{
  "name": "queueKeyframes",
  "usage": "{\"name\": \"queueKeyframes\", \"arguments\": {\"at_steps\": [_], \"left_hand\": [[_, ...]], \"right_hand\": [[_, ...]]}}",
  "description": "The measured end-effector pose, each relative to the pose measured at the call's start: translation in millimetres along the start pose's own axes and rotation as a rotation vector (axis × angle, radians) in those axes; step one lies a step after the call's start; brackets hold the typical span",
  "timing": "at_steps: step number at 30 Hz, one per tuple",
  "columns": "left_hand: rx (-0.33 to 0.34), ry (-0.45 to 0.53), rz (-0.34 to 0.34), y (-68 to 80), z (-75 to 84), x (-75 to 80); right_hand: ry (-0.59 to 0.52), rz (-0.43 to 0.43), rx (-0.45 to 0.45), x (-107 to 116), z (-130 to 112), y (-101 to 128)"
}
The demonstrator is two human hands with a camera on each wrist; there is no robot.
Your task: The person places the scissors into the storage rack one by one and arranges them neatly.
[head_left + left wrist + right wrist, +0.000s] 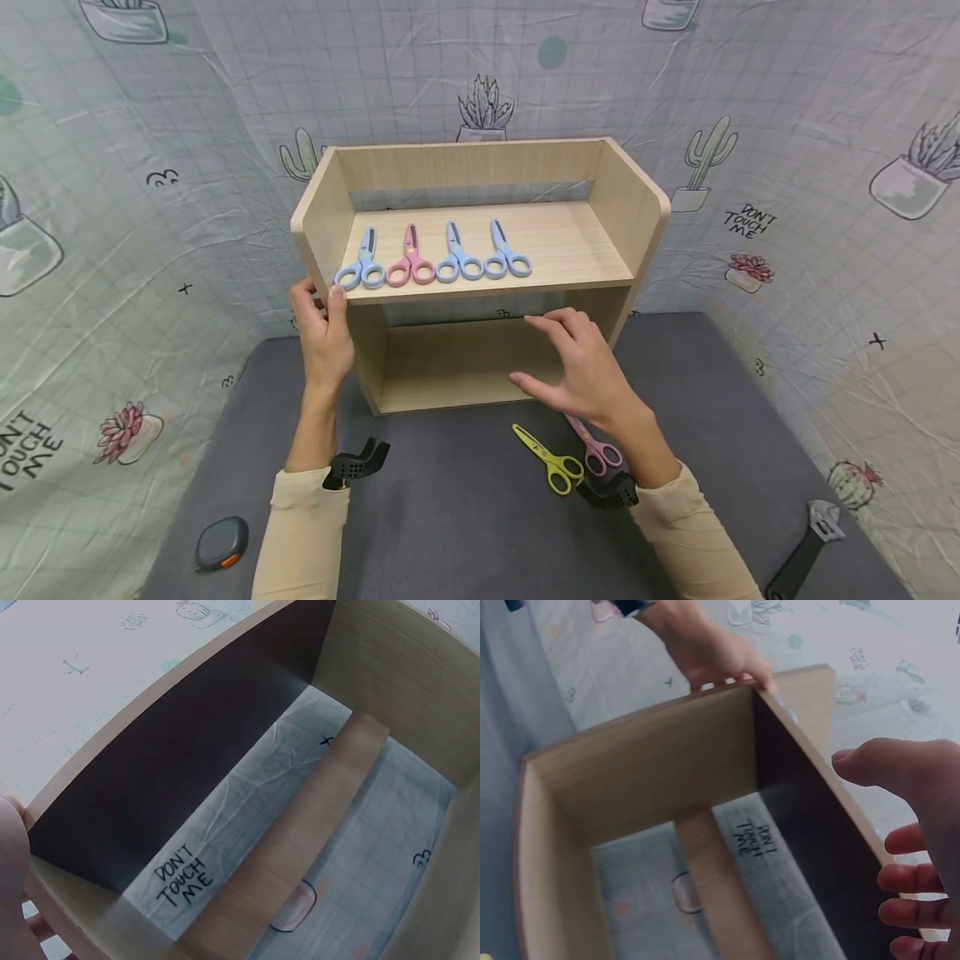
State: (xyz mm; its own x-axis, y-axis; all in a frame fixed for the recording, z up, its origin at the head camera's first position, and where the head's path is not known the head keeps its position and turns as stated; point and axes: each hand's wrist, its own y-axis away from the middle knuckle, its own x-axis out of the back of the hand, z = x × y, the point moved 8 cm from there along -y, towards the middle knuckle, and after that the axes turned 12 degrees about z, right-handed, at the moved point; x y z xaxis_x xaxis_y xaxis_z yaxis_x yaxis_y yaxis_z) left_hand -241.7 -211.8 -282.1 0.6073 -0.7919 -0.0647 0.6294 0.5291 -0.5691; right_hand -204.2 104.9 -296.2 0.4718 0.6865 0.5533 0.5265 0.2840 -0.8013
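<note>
A light wooden two-tier shelf stands on the dark table. My left hand grips its left side at the middle board, thumb on the front corner and fingers around the outer side. On the upper board, toward the left, lie blue scissors, pink scissors and two more blue scissors in a row, blades pointing back. My right hand hovers in front of the lower compartment, thumb and fingers spread, holding nothing. Below it, yellow scissors and pinkish-purple scissors lie on the table near the right wrist.
A black-handled adjustable wrench lies at the table's front right. At the front left sits a small dark rounded device with an orange mark. A printed cloth hangs behind and beside the table.
</note>
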Motion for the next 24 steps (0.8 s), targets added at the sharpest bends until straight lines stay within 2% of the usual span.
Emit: {"name": "queueKeyframes", "arguments": {"at_steps": [24], "left_hand": [[-0.003, -0.008, 0.0, 0.0, -2.4, -0.1]], "right_hand": [[-0.023, -0.162, -0.068, -26.1, 10.4, 84.9]]}}
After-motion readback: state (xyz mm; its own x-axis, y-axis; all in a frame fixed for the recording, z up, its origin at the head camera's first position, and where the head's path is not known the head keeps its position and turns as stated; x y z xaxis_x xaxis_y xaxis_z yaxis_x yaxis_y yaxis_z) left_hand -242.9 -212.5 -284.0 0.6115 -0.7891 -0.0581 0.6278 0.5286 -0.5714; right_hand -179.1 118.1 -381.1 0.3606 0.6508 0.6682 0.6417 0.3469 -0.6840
